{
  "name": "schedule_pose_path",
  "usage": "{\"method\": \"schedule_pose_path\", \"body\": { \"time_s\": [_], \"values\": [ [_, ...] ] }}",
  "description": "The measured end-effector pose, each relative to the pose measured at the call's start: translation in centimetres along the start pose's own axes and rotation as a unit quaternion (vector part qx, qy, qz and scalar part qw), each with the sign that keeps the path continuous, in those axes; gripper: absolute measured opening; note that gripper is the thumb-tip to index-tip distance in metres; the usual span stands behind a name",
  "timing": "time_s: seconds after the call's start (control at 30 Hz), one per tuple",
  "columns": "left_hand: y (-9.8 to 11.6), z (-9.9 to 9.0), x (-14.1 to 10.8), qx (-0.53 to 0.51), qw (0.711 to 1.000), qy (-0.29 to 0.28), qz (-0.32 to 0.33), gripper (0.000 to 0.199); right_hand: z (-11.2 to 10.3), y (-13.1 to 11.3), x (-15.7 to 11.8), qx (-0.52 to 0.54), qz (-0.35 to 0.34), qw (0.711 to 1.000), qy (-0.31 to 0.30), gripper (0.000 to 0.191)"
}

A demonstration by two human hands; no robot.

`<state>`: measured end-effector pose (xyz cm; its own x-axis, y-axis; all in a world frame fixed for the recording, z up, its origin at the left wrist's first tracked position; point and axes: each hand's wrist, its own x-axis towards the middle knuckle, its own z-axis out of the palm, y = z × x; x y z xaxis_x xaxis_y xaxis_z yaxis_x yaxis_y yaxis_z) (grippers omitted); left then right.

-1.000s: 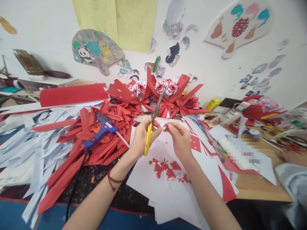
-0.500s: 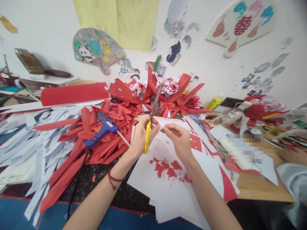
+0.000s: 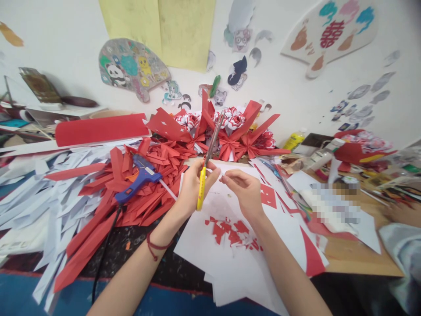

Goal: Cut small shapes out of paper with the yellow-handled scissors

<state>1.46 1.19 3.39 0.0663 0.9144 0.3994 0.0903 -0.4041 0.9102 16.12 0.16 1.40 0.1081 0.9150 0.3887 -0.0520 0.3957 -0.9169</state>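
Observation:
My left hand [image 3: 194, 186] is closed around a yellow-handled tool [image 3: 201, 188] with long metal blades pointing up and away. Close to its right, my right hand [image 3: 245, 188] pinches a tiny reddish piece between thumb and forefinger, near the left fingertips. Whether the left fingertips also touch that piece is too small to tell. Below both hands, red paper scraps [image 3: 234, 233] lie on white paper sheets [image 3: 226, 267]. A red square piece of paper [image 3: 268, 195] with cut-outs rests right of my right hand.
A blue glue gun [image 3: 140, 180] lies on folded red strips [image 3: 154, 206], beside folded white strips [image 3: 62, 193]. Red and white paper flowers [image 3: 230, 119] stand against the wall. Another person's sleeve [image 3: 403, 250] and hand are at the right edge.

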Motion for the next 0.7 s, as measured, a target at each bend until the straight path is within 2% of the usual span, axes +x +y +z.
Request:
{"method": "schedule_pose_path", "body": {
  "time_s": [0.13, 0.23, 0.3, 0.47, 0.7],
  "values": [
    [-0.4, -1.3, 0.4, 0.109, 0.993, -0.048, 0.027, 0.029, -0.1, -0.2, 0.3, 0.023, -0.033, 0.996, 0.078, 0.011],
    [-0.8, -2.5, 1.1, 0.262, 0.961, -0.081, 0.041, 0.039, -0.1, -0.4, 0.5, 0.041, -0.068, 0.990, 0.116, 0.010],
    [-0.9, -2.9, 1.4, 0.323, 0.939, -0.105, 0.050, 0.042, -0.2, -0.4, 0.7, 0.051, -0.079, 0.988, 0.126, 0.011],
    [-0.4, -2.9, 1.4, 0.341, 0.924, -0.165, 0.053, 0.044, -0.5, 0.1, 0.9, 0.047, -0.062, 0.987, 0.139, 0.018],
    [-0.7, -2.4, 1.2, 0.328, 0.932, -0.147, 0.047, 0.043, -0.5, 0.2, 0.7, 0.038, -0.063, 0.990, 0.117, 0.017]
  ]
}}
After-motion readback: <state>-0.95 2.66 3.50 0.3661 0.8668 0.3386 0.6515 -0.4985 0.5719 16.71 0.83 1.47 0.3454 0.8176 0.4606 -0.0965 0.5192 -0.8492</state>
